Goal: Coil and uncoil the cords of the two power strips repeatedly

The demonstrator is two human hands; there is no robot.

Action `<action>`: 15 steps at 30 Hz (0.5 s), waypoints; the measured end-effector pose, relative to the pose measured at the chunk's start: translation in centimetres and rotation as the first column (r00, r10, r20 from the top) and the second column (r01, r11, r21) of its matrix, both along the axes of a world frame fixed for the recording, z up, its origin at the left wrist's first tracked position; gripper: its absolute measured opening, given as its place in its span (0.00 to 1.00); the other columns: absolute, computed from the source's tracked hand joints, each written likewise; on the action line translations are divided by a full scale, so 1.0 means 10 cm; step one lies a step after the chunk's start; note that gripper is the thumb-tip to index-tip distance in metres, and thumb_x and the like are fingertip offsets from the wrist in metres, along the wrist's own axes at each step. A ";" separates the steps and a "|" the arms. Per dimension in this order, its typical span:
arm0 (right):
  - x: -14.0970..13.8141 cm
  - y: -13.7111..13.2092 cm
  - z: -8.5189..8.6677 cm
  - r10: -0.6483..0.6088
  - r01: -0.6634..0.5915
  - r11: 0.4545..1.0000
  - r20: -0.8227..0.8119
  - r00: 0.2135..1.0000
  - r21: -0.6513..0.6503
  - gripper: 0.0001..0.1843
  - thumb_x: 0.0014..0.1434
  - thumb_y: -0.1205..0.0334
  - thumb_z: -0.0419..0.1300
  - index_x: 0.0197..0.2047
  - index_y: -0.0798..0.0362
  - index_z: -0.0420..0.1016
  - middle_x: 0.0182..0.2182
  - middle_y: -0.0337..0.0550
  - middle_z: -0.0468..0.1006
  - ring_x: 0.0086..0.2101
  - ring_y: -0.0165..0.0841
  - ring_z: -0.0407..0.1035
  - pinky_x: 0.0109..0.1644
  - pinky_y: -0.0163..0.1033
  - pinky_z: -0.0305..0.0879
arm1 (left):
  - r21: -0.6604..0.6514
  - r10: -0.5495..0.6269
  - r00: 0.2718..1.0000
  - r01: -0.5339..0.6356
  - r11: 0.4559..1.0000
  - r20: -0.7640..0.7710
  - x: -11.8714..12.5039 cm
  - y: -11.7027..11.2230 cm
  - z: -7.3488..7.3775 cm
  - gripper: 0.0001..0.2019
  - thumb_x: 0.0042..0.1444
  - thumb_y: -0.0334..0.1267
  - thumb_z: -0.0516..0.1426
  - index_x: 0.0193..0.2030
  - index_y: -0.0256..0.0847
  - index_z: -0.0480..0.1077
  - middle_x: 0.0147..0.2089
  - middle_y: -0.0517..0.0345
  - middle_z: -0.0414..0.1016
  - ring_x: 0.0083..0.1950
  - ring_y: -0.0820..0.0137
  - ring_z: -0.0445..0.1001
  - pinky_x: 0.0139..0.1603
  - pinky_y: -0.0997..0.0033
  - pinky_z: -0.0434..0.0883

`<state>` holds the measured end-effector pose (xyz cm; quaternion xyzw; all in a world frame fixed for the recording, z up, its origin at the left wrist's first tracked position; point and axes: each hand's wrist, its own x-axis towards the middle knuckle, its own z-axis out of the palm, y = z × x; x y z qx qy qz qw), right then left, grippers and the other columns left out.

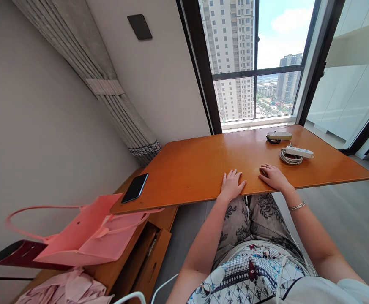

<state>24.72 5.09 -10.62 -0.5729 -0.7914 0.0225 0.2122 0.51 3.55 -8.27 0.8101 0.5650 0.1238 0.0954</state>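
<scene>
Left hand [231, 185], right hand [274, 177] rest unclamped on table [190, 169], near edge, likely for support; right, cord [292, 161] coiled, seemingly for tidiness.

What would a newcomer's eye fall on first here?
Probably the bright window at upper right, then the pink bag at lower left. On the orange-brown table, the left hand and right hand rest near the front edge, a white power strip beyond the right one.

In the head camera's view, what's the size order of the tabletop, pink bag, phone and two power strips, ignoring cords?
1. Tabletop
2. Pink bag
3. Phone
4. White power strip and cream power strip: too alike to rank; the white one lies nearer.
</scene>
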 end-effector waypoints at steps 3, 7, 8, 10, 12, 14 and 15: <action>0.00 0.01 -0.02 0.004 -0.004 1.000 -0.004 1.000 0.008 0.25 0.67 0.50 0.56 0.59 0.56 0.76 0.62 0.54 0.73 0.65 0.48 0.62 0.69 0.53 0.57 | 0.000 -0.002 1.000 0.002 1.000 0.002 0.00 0.00 0.00 0.28 0.67 0.50 0.49 0.69 0.38 0.63 0.76 0.43 0.55 0.78 0.57 0.50 0.77 0.47 0.44; 0.01 0.03 -0.04 0.009 -0.008 1.000 -0.018 1.000 0.018 0.24 0.66 0.50 0.56 0.59 0.54 0.76 0.61 0.54 0.73 0.64 0.47 0.63 0.69 0.54 0.58 | 0.002 -0.003 1.000 0.003 1.000 -0.003 0.00 0.00 0.00 0.28 0.67 0.50 0.49 0.69 0.38 0.63 0.76 0.43 0.55 0.78 0.57 0.50 0.77 0.47 0.44; 0.02 0.03 -0.05 0.012 -0.011 1.000 -0.023 1.000 0.023 0.23 0.66 0.50 0.56 0.59 0.53 0.76 0.61 0.54 0.73 0.64 0.47 0.63 0.69 0.54 0.58 | 0.003 -0.001 1.000 0.001 1.000 -0.005 0.00 0.00 0.00 0.28 0.67 0.50 0.49 0.68 0.38 0.63 0.76 0.43 0.55 0.78 0.57 0.50 0.77 0.47 0.45; 0.02 0.04 -0.06 0.014 -0.013 0.999 -0.028 1.000 0.029 0.23 0.66 0.50 0.57 0.58 0.53 0.76 0.61 0.54 0.74 0.64 0.47 0.63 0.69 0.54 0.58 | 0.005 0.001 1.000 -0.001 1.000 -0.006 0.00 0.00 0.00 0.28 0.67 0.50 0.49 0.68 0.39 0.63 0.76 0.44 0.55 0.78 0.57 0.50 0.76 0.48 0.45; 0.02 0.04 -0.06 0.014 -0.013 1.000 -0.024 1.000 0.029 0.23 0.66 0.50 0.56 0.59 0.53 0.76 0.61 0.54 0.74 0.64 0.47 0.63 0.69 0.54 0.58 | 0.005 0.001 1.000 -0.001 1.000 -0.006 0.00 0.00 0.00 0.28 0.67 0.51 0.49 0.68 0.39 0.63 0.76 0.44 0.55 0.77 0.57 0.50 0.76 0.48 0.45; 0.02 0.03 -0.05 0.011 -0.011 1.000 -0.016 1.000 0.023 0.24 0.66 0.50 0.56 0.59 0.55 0.76 0.61 0.55 0.73 0.64 0.48 0.63 0.69 0.54 0.57 | 0.003 -0.002 1.000 0.002 1.000 -0.006 0.00 0.00 0.00 0.28 0.67 0.50 0.49 0.69 0.39 0.63 0.76 0.44 0.55 0.77 0.57 0.50 0.76 0.47 0.44; 0.02 0.03 -0.05 0.010 -0.010 1.000 -0.012 1.000 0.021 0.25 0.67 0.50 0.56 0.59 0.55 0.76 0.62 0.55 0.73 0.64 0.48 0.63 0.69 0.54 0.57 | 0.001 -0.003 1.000 0.003 1.000 -0.007 0.00 0.00 0.00 0.28 0.67 0.50 0.49 0.69 0.38 0.63 0.76 0.43 0.55 0.77 0.57 0.50 0.77 0.47 0.44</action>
